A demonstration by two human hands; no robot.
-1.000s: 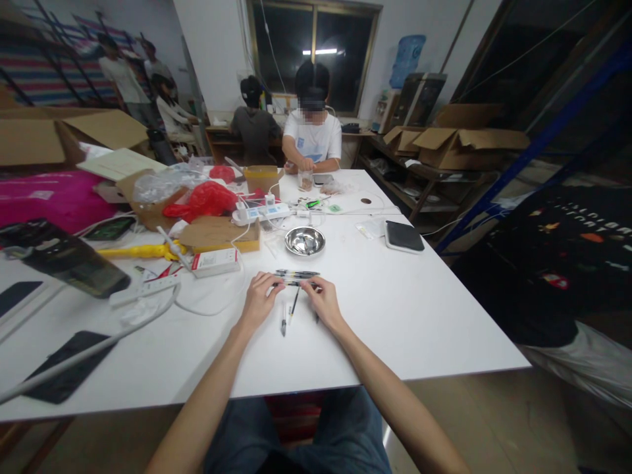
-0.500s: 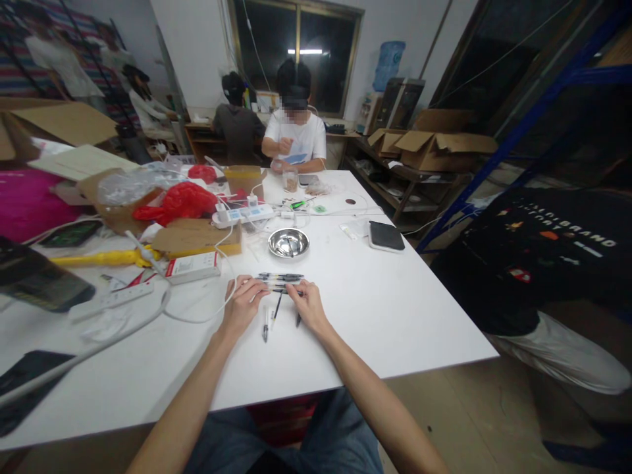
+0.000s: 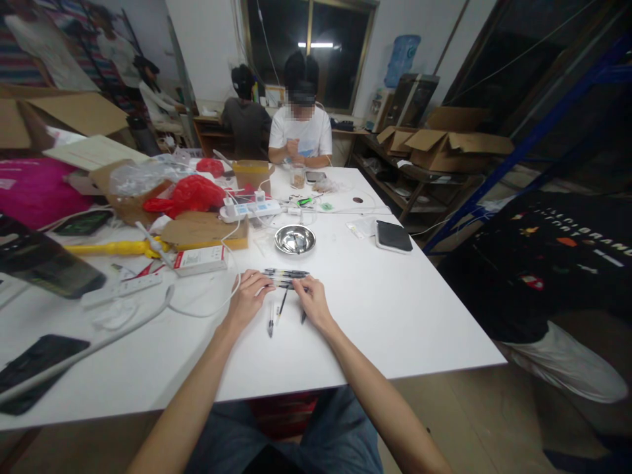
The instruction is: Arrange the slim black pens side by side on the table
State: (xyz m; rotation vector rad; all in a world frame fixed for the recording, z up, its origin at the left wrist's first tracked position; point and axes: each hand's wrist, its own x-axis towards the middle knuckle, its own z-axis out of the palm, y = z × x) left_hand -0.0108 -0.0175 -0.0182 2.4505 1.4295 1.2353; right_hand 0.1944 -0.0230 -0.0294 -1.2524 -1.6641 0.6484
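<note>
Several black and clear pens [image 3: 286, 273] lie side by side across the white table. My left hand [image 3: 249, 296] is closed on the left ends of the nearest pens, and my right hand [image 3: 312, 299] is closed on their right ends. Below them a clear pen part with a dark tip [image 3: 271, 320] lies pointing at me. Beside it is a thin dark refill [image 3: 282, 304]. A small dark piece [image 3: 303, 317] shows partly under my right hand. Beyond the pens stands a shiny metal bowl [image 3: 295, 239] with dark thin items inside.
A black-topped device [image 3: 394, 236] sits at the right. To the left are a red and white box [image 3: 200, 259], a power strip [image 3: 251, 209], cables, red bags and a cardboard box. Across the table sits a person [image 3: 300, 135]; another in black [image 3: 548, 263] is at the right.
The whole view has shifted slightly, moving the scene a little right and up. My hands have drawn the nearest pens closer to the others in the row.
</note>
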